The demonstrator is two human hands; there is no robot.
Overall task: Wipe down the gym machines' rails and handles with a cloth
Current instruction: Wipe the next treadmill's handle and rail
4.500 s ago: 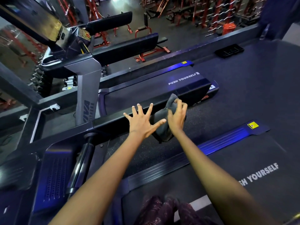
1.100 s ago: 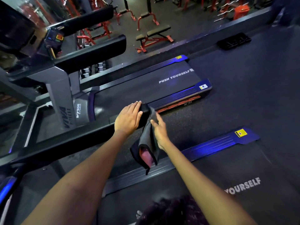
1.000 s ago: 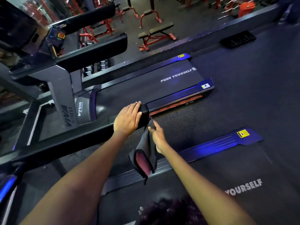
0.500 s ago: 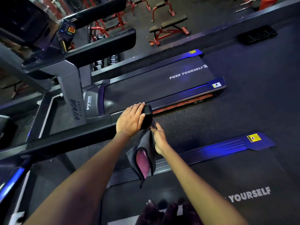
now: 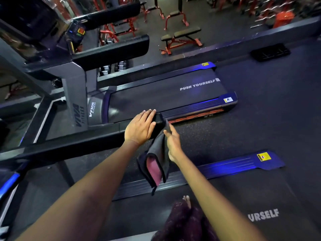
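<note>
Our left hand (image 5: 140, 128) rests flat on the handrail (image 5: 73, 146) end, our right hand (image 5: 173, 142) pinches the cloth (image 5: 157, 159) dangling just beside it, and that light pinch could let it slip to the floor.

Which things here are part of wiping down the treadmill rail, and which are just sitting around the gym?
In use:
- cloth, pinched at its top by the right hand
- black handrail, its end covered by the left hand

Not in use:
- neighbouring treadmill with PUSH YOURSELF on its belt
- red weight bench
- orange container
- black floor mat
</note>
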